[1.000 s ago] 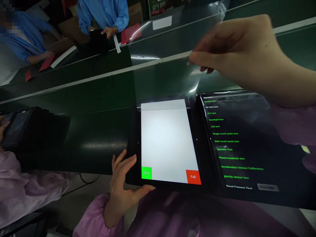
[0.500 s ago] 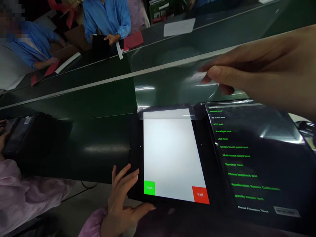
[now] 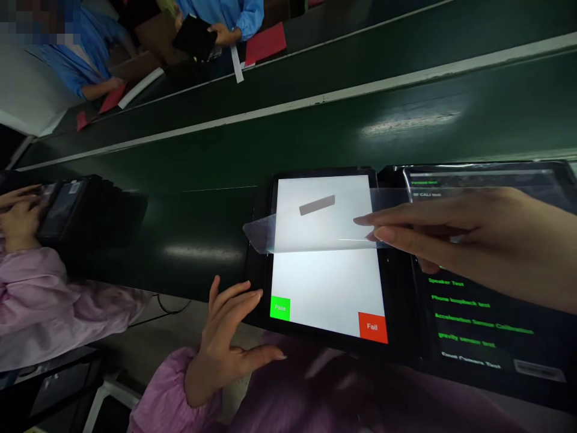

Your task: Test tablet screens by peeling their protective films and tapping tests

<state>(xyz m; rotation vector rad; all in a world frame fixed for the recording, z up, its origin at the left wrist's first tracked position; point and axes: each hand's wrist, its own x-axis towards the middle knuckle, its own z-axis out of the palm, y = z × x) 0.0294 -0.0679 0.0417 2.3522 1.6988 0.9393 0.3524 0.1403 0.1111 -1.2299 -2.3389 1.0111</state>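
A tablet with a white screen lies in front of me, with a green "Pass" box at its lower left and a red "Fail" box at its lower right. My right hand pinches a clear protective film, which spans the upper half of this screen and bears a small grey strip. My left hand rests by the tablet's lower left corner, fingers spread, holding nothing. Partly under my right hand, a second tablet shows a list of tests in green and white letters.
A pink-sleeved person's hands touch a stack of dark devices at the left. Across the green bench, a blue-sleeved person holds a black device near a red sheet. A pale ridge runs along the bench.
My right hand has come down and toward me, bringing the film from above the tablet's top edge to over its screen. My left hand stays near the lower left corner, and the view has shifted.
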